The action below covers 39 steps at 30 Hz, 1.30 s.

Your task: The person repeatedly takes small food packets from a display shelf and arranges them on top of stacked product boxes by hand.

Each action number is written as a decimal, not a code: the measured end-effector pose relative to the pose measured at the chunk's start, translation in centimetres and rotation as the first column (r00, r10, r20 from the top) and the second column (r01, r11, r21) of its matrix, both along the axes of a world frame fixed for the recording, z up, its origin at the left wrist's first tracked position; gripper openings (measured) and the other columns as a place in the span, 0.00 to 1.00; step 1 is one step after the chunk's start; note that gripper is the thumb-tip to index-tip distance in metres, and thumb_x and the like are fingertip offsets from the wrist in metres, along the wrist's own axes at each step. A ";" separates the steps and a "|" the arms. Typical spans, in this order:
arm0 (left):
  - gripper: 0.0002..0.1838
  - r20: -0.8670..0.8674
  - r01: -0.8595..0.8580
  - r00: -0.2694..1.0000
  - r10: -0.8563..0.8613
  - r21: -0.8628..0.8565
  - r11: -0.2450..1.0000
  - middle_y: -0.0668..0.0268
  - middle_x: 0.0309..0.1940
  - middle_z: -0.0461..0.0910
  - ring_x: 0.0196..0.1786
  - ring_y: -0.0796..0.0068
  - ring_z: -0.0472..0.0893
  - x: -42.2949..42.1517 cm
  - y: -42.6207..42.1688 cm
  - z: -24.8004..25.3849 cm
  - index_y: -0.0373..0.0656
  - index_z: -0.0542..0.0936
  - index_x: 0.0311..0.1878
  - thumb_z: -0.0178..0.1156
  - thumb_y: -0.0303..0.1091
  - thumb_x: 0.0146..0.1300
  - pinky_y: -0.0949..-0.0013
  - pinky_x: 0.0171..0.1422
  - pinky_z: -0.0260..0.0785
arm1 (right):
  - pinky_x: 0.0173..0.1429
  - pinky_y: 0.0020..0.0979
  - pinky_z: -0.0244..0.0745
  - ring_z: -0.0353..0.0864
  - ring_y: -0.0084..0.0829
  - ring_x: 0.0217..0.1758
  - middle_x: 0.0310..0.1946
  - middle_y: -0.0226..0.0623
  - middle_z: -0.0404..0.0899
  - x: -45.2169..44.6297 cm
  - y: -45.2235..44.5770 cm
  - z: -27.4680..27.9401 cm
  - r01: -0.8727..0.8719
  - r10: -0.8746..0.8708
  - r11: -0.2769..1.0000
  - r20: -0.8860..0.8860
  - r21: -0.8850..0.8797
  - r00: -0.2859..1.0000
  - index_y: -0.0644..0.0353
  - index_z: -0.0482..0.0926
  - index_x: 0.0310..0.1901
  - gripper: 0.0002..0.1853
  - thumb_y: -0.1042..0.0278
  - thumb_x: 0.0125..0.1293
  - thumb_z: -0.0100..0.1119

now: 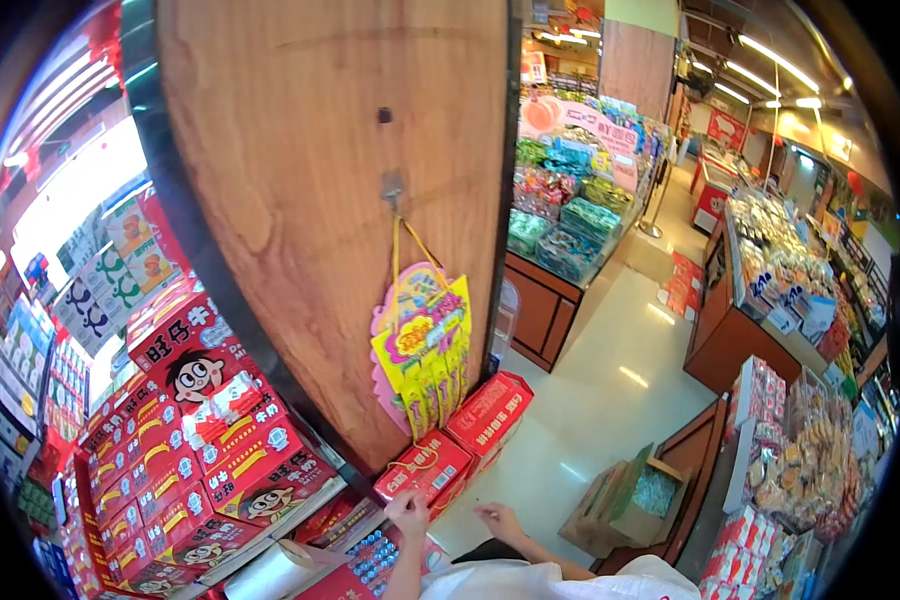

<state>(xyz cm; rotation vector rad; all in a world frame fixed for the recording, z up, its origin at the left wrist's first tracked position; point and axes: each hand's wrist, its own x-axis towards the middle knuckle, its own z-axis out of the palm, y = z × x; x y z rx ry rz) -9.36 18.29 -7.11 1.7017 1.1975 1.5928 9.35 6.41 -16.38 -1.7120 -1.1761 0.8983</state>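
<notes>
My left hand [408, 512] is closed, its fingers pressed together in front of a red gift box [426, 470] with a yellow cord handle; what it may hold is too small to make out. To its right, my right hand [498, 520] hovers over the floor, fingers curled, and whether anything is in it cannot be told. A second red box [489, 415] stands beside the first at the foot of a wooden pillar [340, 200]. Above them a yellow and pink candy pack [425, 345] hangs by a yellow strap from a hook on the pillar.
Stacked red milk cartons [190, 470] rise at the left, near a white roll [275, 570]. An open cardboard box [625, 500] stands on the floor at the right, by shelves of packaged snacks [800, 460]. Candy bins [570, 215] lie farther back, along the aisle [610, 370].
</notes>
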 end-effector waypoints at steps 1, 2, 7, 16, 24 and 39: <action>0.09 0.017 0.049 0.999 -0.050 0.056 0.997 0.65 0.22 0.82 0.26 0.75 0.78 0.9 0.4 0.6 0.36 0.83 0.28 0.60 0.32 0.59 0.71 0.32 0.68 | 0.51 0.32 0.79 0.85 0.32 0.43 0.41 0.42 0.86 0.9 0.3 -0.9 0.076 -0.075 0.996 -0.044 0.035 0.996 0.60 0.85 0.47 0.10 0.68 0.68 0.60; 0.09 0.029 0.099 0.994 -0.103 0.114 0.989 0.65 0.22 0.81 0.26 0.75 0.78 2.0 1.2 1.8 0.36 0.84 0.29 0.60 0.32 0.59 0.71 0.32 0.67 | 0.52 0.32 0.79 0.85 0.32 0.44 0.41 0.42 0.86 1.5 0.2 -1.3 0.156 -0.149 0.985 -0.092 0.068 0.985 0.61 0.85 0.47 0.11 0.68 0.68 0.60; 0.10 -0.016 0.287 0.957 -0.290 -0.096 0.953 0.66 0.26 0.81 0.27 0.77 0.75 7.1 1.0 5.3 0.38 0.85 0.39 0.60 0.33 0.61 0.71 0.31 0.65 | 0.54 0.31 0.78 0.84 0.31 0.46 0.43 0.41 0.86 3.2 -2.3 1.8 0.164 -0.156 0.985 -0.125 0.059 0.980 0.62 0.84 0.49 0.12 0.67 0.68 0.61; 0.24 0.008 0.740 0.185 -0.983 -0.659 0.134 0.56 0.45 0.84 0.46 0.68 0.83 21.0 -10.9 -5.5 0.39 0.76 0.61 0.59 0.45 0.70 0.66 0.53 0.75 | 0.50 0.35 0.78 0.84 0.36 0.43 0.42 0.44 0.85 12.4 -13.7 2.9 0.159 -0.154 0.986 -0.099 0.048 0.983 0.63 0.84 0.46 0.10 0.71 0.66 0.60; 0.22 -0.013 0.696 -0.074 -0.997 -0.717 -0.042 0.56 0.48 0.83 0.47 0.69 0.83 29.8 -18.5 -5.0 0.38 0.74 0.63 0.56 0.41 0.72 0.67 0.54 0.74 | 0.51 0.36 0.78 0.84 0.37 0.44 0.41 0.44 0.85 20.0 -24.3 3.4 0.463 -0.468 0.884 -0.106 -0.067 0.877 0.63 0.83 0.49 0.12 0.71 0.67 0.57; 0.19 0.113 0.651 -0.307 -0.945 -0.699 -0.296 0.59 0.49 0.83 0.51 0.74 0.81 44.4 -33.1 -5.4 0.39 0.74 0.62 0.56 0.38 0.74 0.69 0.55 0.73 | 0.39 0.29 0.74 0.78 0.28 0.33 0.34 0.39 0.79 28.9 -42.8 8.8 0.906 -0.906 0.366 -0.141 0.212 0.399 0.64 0.82 0.46 0.08 0.74 0.67 0.57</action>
